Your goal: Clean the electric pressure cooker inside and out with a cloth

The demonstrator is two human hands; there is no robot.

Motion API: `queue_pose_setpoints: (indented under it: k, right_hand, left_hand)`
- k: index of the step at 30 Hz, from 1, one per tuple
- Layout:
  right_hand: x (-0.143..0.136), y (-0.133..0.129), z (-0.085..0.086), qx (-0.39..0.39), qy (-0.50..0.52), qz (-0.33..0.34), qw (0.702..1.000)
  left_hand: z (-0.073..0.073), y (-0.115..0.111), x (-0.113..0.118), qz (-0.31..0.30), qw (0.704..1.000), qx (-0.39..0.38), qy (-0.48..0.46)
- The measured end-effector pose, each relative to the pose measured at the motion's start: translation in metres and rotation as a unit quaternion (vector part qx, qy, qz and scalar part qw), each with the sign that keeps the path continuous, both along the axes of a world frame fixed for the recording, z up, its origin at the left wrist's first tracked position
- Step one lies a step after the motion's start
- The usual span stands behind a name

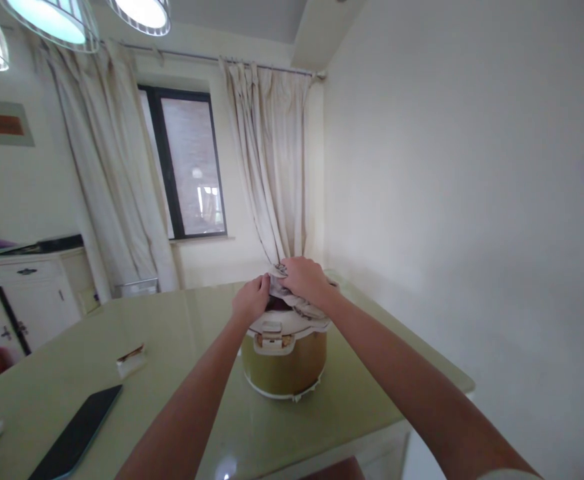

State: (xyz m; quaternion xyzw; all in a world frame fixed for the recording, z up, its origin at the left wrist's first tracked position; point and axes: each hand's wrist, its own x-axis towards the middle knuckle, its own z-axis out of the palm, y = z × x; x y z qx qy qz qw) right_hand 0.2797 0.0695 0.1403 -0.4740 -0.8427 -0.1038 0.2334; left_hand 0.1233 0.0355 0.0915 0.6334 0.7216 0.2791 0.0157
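A round rice cooker point(285, 370) with a shiny gold-toned body and a white lid stands upright on the green tabletop point(197, 373). Bunched over its lid lies a pale patterned cloth point(308, 308). My left hand point(251, 301) pinches the cloth's left edge with thumb and fingers. Just above and to the right, my right hand point(305, 277) is closed on gathered folds of the same cloth. A dark patch of the lid shows between the hands. The far side of the cooker is hidden behind the cloth and my hands.
A dark phone point(79, 430) lies at the table's lower left, with a small white box point(131, 360) beyond it. Behind the table hang beige curtains point(272, 147) by a window point(192, 160). A wall point(462, 200) runs along the right side.
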Motion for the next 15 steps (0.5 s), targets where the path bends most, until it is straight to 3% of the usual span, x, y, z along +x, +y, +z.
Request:
queue_pose_setpoints:
  k: [6, 9, 13, 15]
  right_hand:
    - [0.001, 0.021, 0.016, -0.029, -0.007, -0.059, 0.998]
    - [0.003, 0.033, 0.026, 0.008, -0.011, -0.082, 0.997]
    - [-0.003, 0.046, 0.032, 0.094, 0.054, -0.004, 0.994]
    - [-0.013, 0.050, 0.029, 0.074, 0.073, 0.073, 0.992]
  left_hand:
    - [-0.007, 0.004, -0.002, 0.005, 1.000, 0.013, -0.007]
    - [-0.017, 0.010, -0.006, -0.020, 0.997, 0.074, 0.004]
    - [-0.027, 0.020, -0.006, -0.045, 0.978, 0.201, -0.028]
    - [-0.030, 0.021, -0.004, -0.028, 0.961, 0.269, -0.059]
